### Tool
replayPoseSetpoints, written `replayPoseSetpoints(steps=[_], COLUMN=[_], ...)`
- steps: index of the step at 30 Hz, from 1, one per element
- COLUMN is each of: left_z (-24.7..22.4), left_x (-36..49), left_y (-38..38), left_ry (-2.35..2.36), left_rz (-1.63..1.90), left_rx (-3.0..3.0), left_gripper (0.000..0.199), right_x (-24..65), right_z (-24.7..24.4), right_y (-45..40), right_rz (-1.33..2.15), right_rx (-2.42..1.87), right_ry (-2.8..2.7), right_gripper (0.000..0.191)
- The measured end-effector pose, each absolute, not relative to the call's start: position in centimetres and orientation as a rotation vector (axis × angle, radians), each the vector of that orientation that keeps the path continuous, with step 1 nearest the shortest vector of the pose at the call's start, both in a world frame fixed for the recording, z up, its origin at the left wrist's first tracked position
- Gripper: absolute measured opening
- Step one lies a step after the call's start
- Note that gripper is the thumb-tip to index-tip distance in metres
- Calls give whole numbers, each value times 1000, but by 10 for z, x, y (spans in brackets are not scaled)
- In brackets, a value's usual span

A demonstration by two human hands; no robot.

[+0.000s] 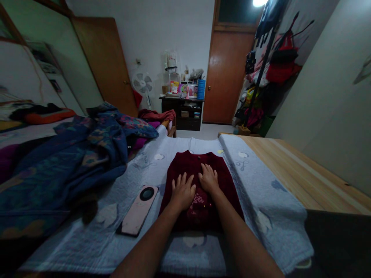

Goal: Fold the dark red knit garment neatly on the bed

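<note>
A dark red garment (179, 166) with a pale floral pattern at its middle lies folded into a compact shape on the light blue bed cover (197, 262). My left hand (183, 191) rests flat on its left part, fingers spread. On its upper right part lies my right hand (209, 178), palm down, with the fingers slightly apart. Neither hand grips the cloth. A pink phone (137, 216) with a round black camera ring lies on the cover, left of the garment.
Blue patterned clothing (95, 154) is heaped at the left. A wooden board (290, 166) runs along the right side of the bed cover. Farther back stand a dark cabinet (188, 122), a white fan (143, 83) and a brown door (226, 77). Bags (282, 65) hang at the right.
</note>
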State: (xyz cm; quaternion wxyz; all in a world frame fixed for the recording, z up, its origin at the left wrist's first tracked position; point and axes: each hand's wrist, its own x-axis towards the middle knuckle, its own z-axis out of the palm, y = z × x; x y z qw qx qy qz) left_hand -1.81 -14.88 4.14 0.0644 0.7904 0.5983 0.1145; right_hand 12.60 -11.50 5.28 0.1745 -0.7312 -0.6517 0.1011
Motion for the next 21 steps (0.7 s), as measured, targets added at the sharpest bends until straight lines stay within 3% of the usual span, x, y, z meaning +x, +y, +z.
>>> replayPoseSetpoints(steps=[14, 21], left_z=[40, 40], left_x=[-20, -21], left_y=[-148, -148], left_ry=[1777, 1762], left_rz=[299, 300], left_rx=[2402, 2400], left_gripper=[52, 54], right_x=[112, 120], right_z=[54, 53], right_y=[-162, -157], right_rz=[318, 388], right_rx=[-1870, -1908], right_ry=[-1970, -2035], right_gripper=[50, 58])
